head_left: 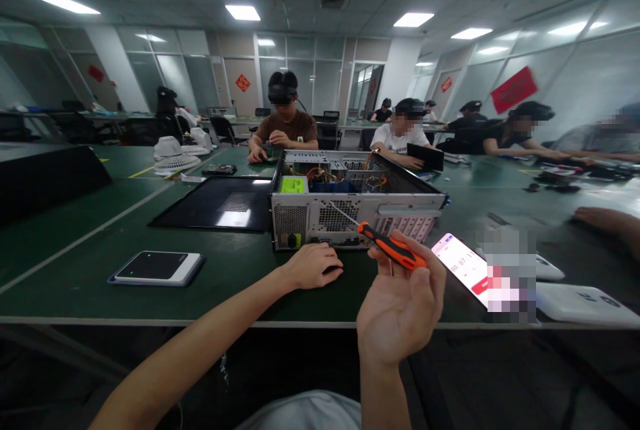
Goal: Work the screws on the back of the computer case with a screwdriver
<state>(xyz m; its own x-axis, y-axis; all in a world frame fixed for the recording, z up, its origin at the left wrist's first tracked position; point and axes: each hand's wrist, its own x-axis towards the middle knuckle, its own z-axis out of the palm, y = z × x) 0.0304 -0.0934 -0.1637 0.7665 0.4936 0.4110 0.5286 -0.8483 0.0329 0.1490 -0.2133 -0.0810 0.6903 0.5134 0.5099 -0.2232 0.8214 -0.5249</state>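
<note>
My right hand (400,310), palm up, grips an orange-and-black screwdriver (393,248) by its handle. The thin shaft points up and left, overlapping the vented back panel of a computer case (313,210). That case lies on its side with its top uncovered, and wires and a green-labelled power supply (294,185) show inside. Just in front of it, my left hand (315,266) rests on the green table (225,297), holding nothing, thumb apart from the loosely bent fingers. Flat to the left of the case is a black side panel (220,203).
A white device (157,267) lies at the left; a lit phone (465,267) and a white power bank (583,303) lie at the right. Fans (175,160) stand farther back. Across the table sit people (290,127), and another person's hand (600,218) reaches in from the right.
</note>
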